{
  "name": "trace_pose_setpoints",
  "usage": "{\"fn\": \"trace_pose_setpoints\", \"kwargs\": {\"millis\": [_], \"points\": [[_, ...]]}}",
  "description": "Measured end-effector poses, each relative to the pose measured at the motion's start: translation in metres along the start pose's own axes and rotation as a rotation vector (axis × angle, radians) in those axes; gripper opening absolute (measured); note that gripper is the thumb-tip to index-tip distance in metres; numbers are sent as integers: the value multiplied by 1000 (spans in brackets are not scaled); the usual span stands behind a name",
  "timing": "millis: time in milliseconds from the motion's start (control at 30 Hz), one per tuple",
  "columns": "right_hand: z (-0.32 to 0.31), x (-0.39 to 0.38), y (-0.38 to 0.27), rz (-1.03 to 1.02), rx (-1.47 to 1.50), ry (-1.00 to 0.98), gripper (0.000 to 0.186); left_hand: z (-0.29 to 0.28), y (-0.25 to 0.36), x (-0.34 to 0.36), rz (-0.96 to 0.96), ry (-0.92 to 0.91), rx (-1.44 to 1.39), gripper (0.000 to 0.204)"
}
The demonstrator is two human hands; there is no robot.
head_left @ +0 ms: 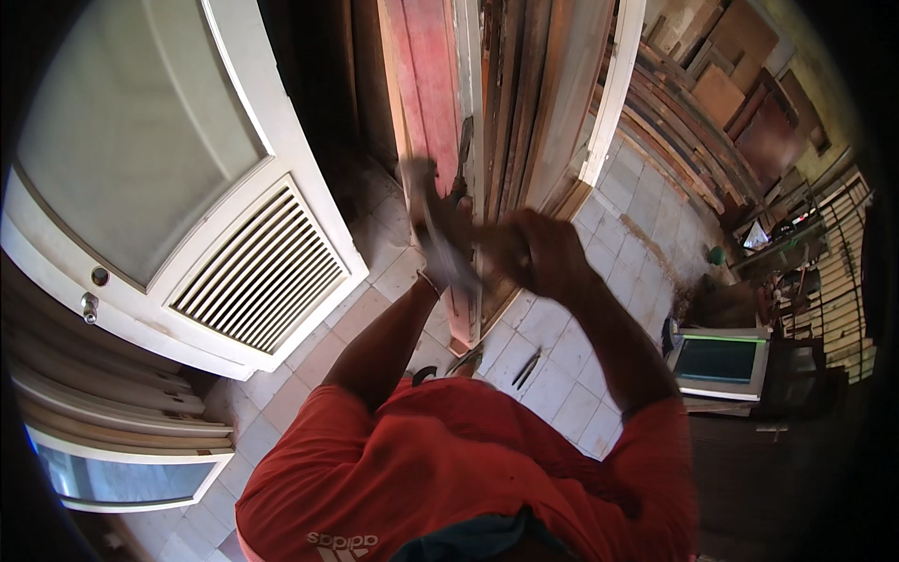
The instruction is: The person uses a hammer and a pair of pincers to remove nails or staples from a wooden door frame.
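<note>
My right hand (pixel 552 255) is closed round the handle of a hammer. The blurred hammer head (pixel 449 258) hangs in front of my left hand (pixel 444 220) and hides part of it. My left hand is closed on a slim dark chisel-like tool (pixel 464 150), its blade pointing away from me. That blade lies along the edge of an upright board or door with a faded red face (pixel 423 89) and a pale, worn edge. Motion blur and the hammer head hide the left fingers in part.
At left stands a white door (pixel 309 178) with frosted glass and a louvred panel (pixel 262 267). Several boards (pixel 510 103) lean behind the red one. Thin dark tools (pixel 527 368) lie on the tiled floor (pixel 571 412). A framed pane (pixel 716 361) and stacked timber (pixel 674 140) stand right.
</note>
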State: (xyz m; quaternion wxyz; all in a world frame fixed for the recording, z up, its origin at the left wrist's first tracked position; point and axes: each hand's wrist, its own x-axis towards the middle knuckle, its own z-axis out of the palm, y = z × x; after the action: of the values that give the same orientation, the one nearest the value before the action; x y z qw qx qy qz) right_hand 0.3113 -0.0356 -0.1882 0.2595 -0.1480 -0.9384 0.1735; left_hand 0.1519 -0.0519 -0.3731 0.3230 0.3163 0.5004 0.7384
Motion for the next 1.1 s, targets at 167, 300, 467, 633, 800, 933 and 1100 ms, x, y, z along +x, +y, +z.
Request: {"fn": "trace_pose_setpoints", "kwargs": {"millis": [167, 300, 467, 633, 800, 933, 1100], "points": [[-4, 17, 5, 290, -40, -18, 43, 7, 9, 4, 61, 54, 56, 46], [-14, 21, -57, -114, 44, 124, 42, -13, -30, 4, 125, -16, 54, 46], [-6, 22, 25, 358, -253, -176, 48, 1, -12, 15, 61, -56, 307, 35], [-5, 20, -49, 0, 57, 79, 41, -18, -34, 9, 386, -29, 400, 38], [15, -6, 7, -72, -109, -59, 48, 4, -23, 6, 129, -57, 130, 34], [12, 25, 18, 302, -190, -50, 50, 4, -24, 16, 207, 16, 222, 36], [5, -7, -63, -140, -103, 29, 51, -8, -19, -14, 222, -89, -53, 39]]}}
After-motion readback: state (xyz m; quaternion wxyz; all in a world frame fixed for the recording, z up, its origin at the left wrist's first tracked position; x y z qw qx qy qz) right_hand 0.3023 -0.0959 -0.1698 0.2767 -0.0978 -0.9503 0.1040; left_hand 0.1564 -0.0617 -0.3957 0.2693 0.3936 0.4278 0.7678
